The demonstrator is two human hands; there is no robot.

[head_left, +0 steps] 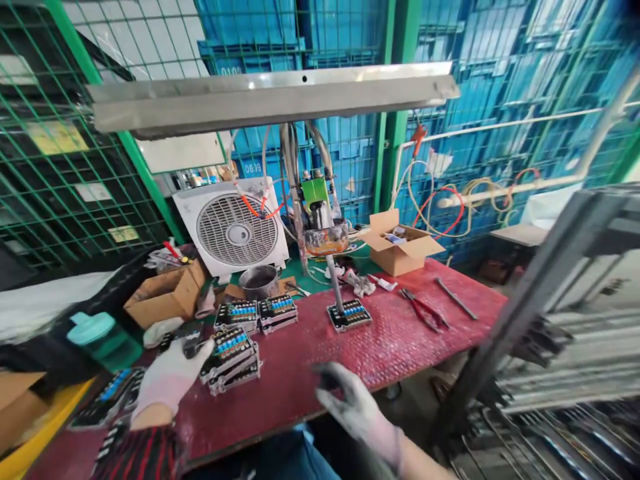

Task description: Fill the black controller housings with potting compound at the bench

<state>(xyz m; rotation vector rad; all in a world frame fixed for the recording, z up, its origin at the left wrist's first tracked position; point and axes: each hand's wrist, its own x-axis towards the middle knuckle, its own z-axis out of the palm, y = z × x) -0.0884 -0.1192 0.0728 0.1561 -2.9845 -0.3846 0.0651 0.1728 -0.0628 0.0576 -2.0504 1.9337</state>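
Observation:
My left hand (170, 380), in a white glove, rests on a stack of circuit boards (233, 357) with blue parts at the near left of the red bubble-wrap table (400, 333); its fingers curl round a small dark piece on the stack's edge. My right hand (350, 410), in a grey glove, hovers over the table's front edge, blurred, fingers bent. More boards (257, 312) lie behind, and one board (349, 315) sits under a metal nozzle (334, 280).
A white fan (233, 230), a metal pot (259, 281), cardboard boxes (165, 297) (400, 250), red pliers (425, 310) and a rod (456, 298) stand on the table. Green wire fencing and blue crates close the back. A metal rack (550, 353) stands at the right.

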